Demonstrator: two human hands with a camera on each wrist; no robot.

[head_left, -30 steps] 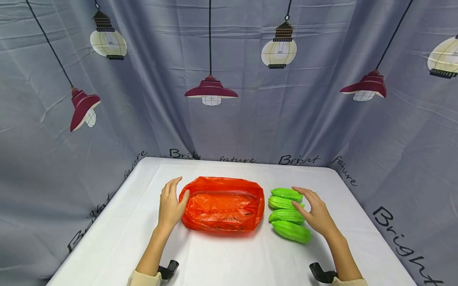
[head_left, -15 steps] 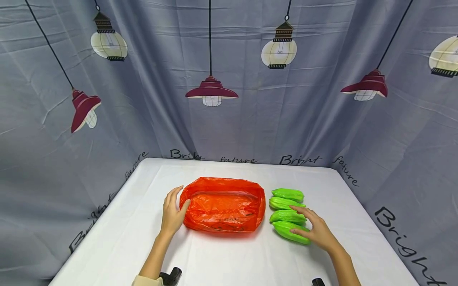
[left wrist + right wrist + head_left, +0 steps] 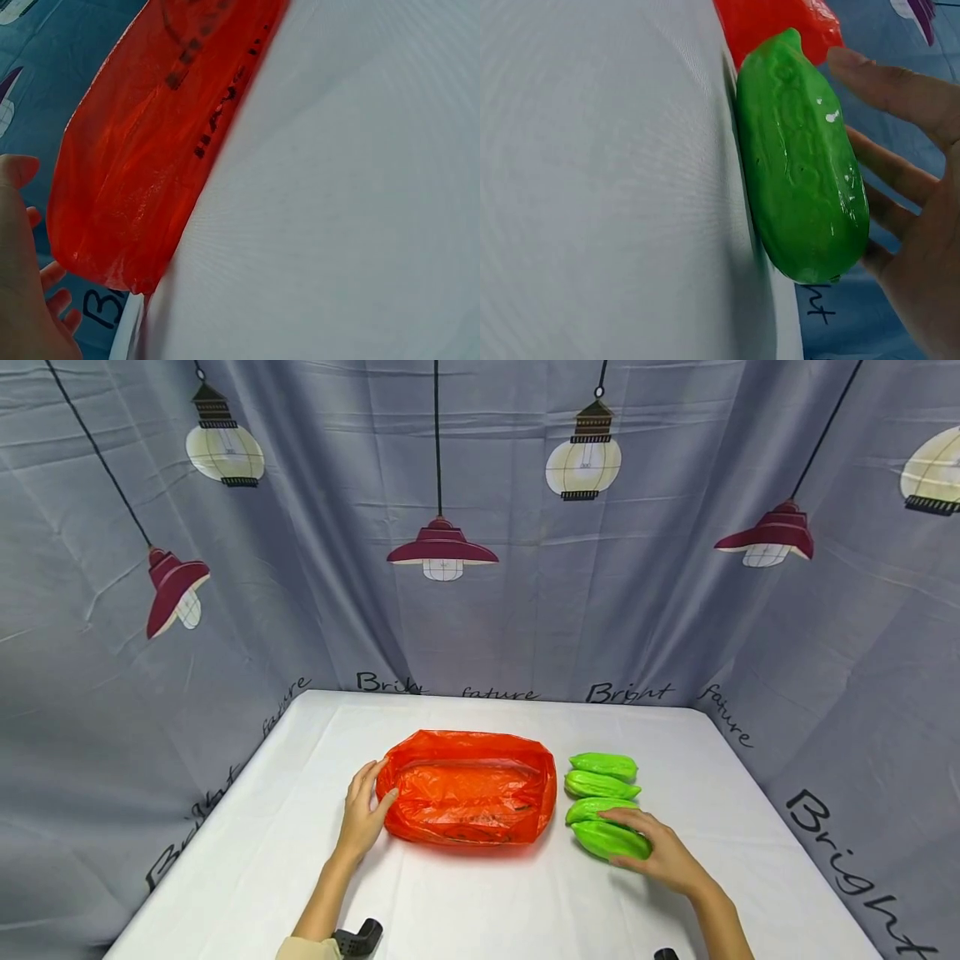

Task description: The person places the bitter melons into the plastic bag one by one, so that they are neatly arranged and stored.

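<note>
The right hand point(image 3: 663, 858) has come down from above the row of green gourds and now closes around the nearest gourd point(image 3: 607, 841), at the lower right of centre; fingers curl over its far side, thumb toward the near side. I would judge that the grasp is just forming, with the gourd on the white worktop point(image 3: 487, 902) and not yet lifted.

The left hand point(image 3: 363, 814) has drawn in slightly and rests against the left end of the orange plastic bag point(image 3: 468, 789), its fingers fairly straight, thumb touching the rim, steadying the bag rather than gripping it.

The held gourd lies flat, its long axis running left to right across the frame, its narrower end pointing left toward the bag. Three more gourds point(image 3: 602, 781) lie parallel behind it, close together.
</note>
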